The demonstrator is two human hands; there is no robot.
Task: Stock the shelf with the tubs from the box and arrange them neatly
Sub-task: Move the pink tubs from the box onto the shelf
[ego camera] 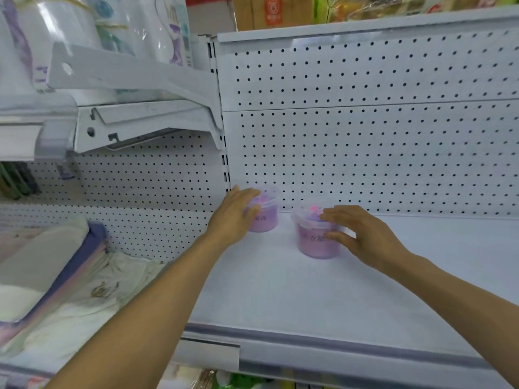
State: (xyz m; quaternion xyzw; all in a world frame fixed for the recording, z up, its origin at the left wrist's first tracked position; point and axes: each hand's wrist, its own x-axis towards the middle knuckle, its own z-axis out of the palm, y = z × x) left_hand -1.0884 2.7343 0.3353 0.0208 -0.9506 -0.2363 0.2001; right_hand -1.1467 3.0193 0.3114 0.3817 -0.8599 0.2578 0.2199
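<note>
Right under the hands, on the white shelf [323, 290], sit two small tubs with clear lids and pinkish-purple stuff inside. The left tub [264, 213] is back by the pegboard wall [365, 136], with the left hand [234, 217] laid against its side, fingers fairly straight and only slightly wrapped, so more a push or a steadying touch than a real grab. The right tub [316, 238] stands a bit closer to the shelf's front, near the first one but apart from it. The right hand [362, 237] is spread open, fingertips on the lid and thumb touching the side, not clamped on.

These look light and rigid to me, smooth plastic that could be a bit slippery and will probably slide easily on the painted metal. I'd hold them around the wall just under the lid rim, not by the lid, which might pop off. Off beyond the left hand there's folded bedding in plastic bags [56, 276].
</note>
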